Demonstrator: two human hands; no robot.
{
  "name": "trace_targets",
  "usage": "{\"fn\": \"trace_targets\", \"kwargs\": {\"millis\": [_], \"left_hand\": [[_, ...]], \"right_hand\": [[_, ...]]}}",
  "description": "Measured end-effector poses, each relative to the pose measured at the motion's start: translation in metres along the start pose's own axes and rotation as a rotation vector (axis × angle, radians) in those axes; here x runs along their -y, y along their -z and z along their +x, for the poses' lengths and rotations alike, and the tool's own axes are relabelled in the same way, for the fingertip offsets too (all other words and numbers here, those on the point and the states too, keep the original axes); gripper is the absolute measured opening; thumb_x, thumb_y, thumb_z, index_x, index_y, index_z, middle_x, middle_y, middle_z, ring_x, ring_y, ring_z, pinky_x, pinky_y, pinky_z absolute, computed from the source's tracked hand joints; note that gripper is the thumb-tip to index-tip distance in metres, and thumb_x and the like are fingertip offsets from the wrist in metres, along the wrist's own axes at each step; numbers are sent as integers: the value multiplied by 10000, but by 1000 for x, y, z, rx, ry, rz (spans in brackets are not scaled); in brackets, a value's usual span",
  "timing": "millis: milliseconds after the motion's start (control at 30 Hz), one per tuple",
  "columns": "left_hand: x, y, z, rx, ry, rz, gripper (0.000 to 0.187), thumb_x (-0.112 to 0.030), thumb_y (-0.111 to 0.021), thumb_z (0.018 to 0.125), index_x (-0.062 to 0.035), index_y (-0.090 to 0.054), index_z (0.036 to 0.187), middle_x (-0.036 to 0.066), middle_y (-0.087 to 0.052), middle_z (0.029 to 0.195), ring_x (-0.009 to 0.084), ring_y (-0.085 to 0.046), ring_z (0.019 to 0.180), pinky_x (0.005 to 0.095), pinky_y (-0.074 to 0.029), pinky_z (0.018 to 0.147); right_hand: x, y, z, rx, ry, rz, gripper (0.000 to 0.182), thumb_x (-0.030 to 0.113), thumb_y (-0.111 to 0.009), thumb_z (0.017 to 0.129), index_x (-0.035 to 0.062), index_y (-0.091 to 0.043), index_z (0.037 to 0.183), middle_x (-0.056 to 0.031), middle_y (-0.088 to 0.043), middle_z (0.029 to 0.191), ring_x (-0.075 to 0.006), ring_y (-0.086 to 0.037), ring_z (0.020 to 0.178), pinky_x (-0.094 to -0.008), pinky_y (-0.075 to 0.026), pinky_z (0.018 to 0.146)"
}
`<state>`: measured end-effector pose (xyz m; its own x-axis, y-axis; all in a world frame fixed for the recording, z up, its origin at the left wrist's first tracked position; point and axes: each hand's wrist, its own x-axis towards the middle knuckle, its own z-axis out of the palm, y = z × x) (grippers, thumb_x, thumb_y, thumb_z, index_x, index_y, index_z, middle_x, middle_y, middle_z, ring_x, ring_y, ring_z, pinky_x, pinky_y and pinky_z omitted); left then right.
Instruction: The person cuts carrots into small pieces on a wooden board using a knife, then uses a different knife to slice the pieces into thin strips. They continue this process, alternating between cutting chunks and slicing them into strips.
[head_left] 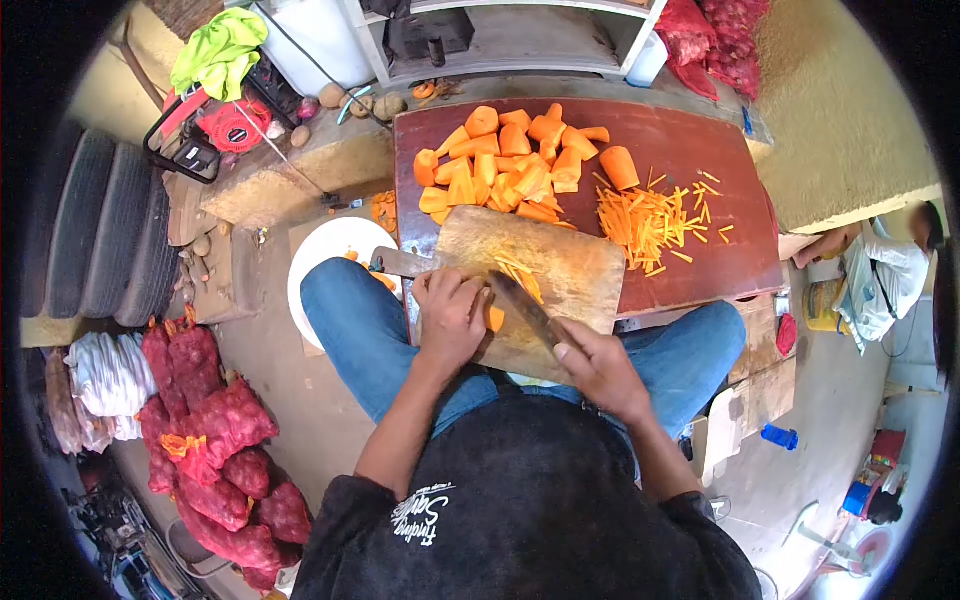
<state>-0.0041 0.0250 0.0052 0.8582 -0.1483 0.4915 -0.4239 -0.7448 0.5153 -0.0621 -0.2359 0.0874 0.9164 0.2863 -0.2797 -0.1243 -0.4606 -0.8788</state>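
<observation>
The fingers of the left hand point(452, 312) are curling down narrowly, pinning a small orange carrot piece point(495, 318) against a worn rectangular wooden chopping board point(560, 270). The fingers of the right hand point(598, 368) are wrapping closed around the handle of a dark-bladed kitchen knife point(525, 305), whose blade is lying just beside the left fingertips, over the carrot piece. A few thin orange strips point(520, 272) are resting on the board beyond the blade. The board is sitting across the person's lap, in blue jeans, and overlapping the near edge of a dark red wooden worktop point(700, 240). On the worktop, a heap of chunky orange carrot pieces point(510, 160) is lying behind the board, with a pile of fine orange carrot sticks point(650, 220) to its right. A white round plate point(325, 255) is sitting at the left on the concrete floor. Red mesh sacks point(225, 440) and stacked tyres point(110, 230) are lining the left side of the room.
</observation>
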Motion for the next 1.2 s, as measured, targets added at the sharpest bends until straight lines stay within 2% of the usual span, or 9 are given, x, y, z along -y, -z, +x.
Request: {"fn": "trace_targets", "kwargs": {"millis": [100,133,333,500,533,567,800,900,1200], "left_hand": [[-3,15,0,107,32,-35,353,-198,-893,830,-58,-796,1139,126,-691,1149,358,-630,1152,517,-393,1077],[-7,20,3,140,32,-52,385,-215,-901,822,-54,-793,1155,132,-679,1159,362,-619,1173,521,-386,1089],[-16,42,-3,268,93,-53,595,-237,-936,798,-89,-758,1346,166,-655,1261,410,-587,1226,508,-421,1132],[-16,34,-9,272,63,-68,530,-148,-904,822,-40,-738,1313,180,-657,1179,418,-616,1132,503,-506,995],[-15,26,-12,257,58,-76,509,-129,-892,832,-24,-734,1304,186,-657,1162,420,-622,1104,502,-520,961],[-15,16,-16,230,33,-67,478,-107,-865,847,-2,-717,1290,195,-643,1139,422,-617,1068,508,-515,932],[-40,-14,-11,181,28,-99,436,-87,-817,897,63,-686,1285,225,-641,1048,434,-626,968,520,-525,852],[-36,-19,-7,174,56,-120,426,-116,-829,907,61,-705,1273,231,-650,1036,442,-638,958,520,-535,843],[-24,-10,-9,201,-64,-247,306,-62,-821,879,32,-759,1164,215,-652,1034,427,-647,968,497,-544,831]], "right_hand": [[-38,24,16,-244,278,-197,443,178,-649,1107,-38,-627,1493,-72,-720,984,-148,-696,842,-319,-569,769],[-37,40,21,-257,126,-73,438,189,-648,1112,-30,-635,1492,-43,-694,908,-113,-641,731,-293,-526,668],[-16,92,25,-327,-303,138,430,163,-661,1096,-65,-642,1460,-156,-785,1138,-248,-737,1051,-389,-579,964],[-29,31,-1,-199,171,-97,400,186,-644,1119,-18,-648,1462,-12,-695,936,-65,-605,726,-268,-504,640],[-16,18,-5,-182,265,-92,403,176,-652,1113,-22,-643,1464,-35,-718,987,-87,-642,803,-290,-544,709],[9,14,-13,-73,0,57,418,151,-669,1102,-41,-626,1470,-70,-737,1029,-145,-679,933,-338,-572,851],[5,-11,-11,-118,56,145,413,131,-661,1096,-44,-623,1468,-79,-708,956,-75,-621,799,-287,-539,714],[16,-3,3,-26,-53,147,426,125,-665,1079,-9,-611,1480,-218,-740,995,-278,-732,905,-401,-578,872],[11,7,-15,-88,-60,112,416,133,-674,1086,-24,-607,1465,-260,-739,1103,-281,-764,1075,-403,-572,939]]}}
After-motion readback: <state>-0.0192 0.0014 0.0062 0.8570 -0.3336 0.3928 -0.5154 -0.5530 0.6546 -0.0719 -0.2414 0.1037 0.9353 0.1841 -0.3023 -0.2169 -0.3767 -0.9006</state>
